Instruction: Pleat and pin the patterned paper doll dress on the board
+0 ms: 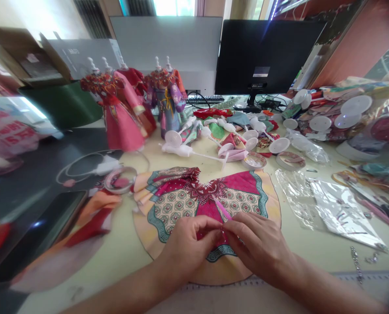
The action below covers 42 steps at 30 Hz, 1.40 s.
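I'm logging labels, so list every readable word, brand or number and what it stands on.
None reads with certainty:
Plastic bag: pinkish-red lettering, too blurred.
Pale panel behind the dresses: lettering, too blurred.
Black monitor: label, too small.
Ruler: scale marks, any numbers too small.

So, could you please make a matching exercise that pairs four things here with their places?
1. Fabric
2. Pink tool
3. Phone
4. Chain

A. On the left, beside the orange cloth
B. Poking out from the right hand
C. Towards the lower right corner
D. Beneath the left hand and right hand

Pairs: 1-D; 2-B; 3-A; 4-C
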{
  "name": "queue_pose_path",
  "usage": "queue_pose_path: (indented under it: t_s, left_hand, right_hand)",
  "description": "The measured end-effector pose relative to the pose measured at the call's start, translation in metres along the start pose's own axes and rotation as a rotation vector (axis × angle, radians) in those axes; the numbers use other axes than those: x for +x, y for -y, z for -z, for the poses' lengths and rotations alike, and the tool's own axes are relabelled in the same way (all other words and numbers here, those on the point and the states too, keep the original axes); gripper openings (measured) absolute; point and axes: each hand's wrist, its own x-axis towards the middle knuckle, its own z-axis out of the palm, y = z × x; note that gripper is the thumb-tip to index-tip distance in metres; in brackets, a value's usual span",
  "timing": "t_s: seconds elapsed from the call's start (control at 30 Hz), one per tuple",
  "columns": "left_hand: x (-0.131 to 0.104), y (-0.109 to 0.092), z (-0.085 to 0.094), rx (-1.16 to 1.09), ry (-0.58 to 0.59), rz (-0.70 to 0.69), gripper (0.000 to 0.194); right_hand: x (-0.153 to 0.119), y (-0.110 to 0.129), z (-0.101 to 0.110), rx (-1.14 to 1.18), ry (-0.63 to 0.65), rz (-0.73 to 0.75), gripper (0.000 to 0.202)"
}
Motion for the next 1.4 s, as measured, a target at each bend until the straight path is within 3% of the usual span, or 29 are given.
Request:
queue_pose_path:
  t_s: [0.43,0.8,1.1,1.4]
  left_hand:
    - [-0.0023,-0.0067,0.0011,0.086,-0.027,-0.002,0.018]
    - [-0.0029,-0.0054,-0.0005,0.128,-0.081,-0.109,0.019]
    - [-0.0023,-0.0029,-0.0028,0.168,-0.111,-0.135,0.019]
    - [-0.0067,-0.0036,-0.0030,0.262,-0.090,-0.175,0.018]
  right_hand:
    - [0.0006,0.0010,-0.0008,0.023,0.005,0.001,0.006]
    - [0.0004,0.0030,0.0025,0.229,0.050,-0.168,0.014]
    - [0.0012,0.0023,-0.0008,0.068,-0.005,-0.065,0.014]
    - [0.0004,0.0050,0.0011,0.029,0.018,-0.019,0.013]
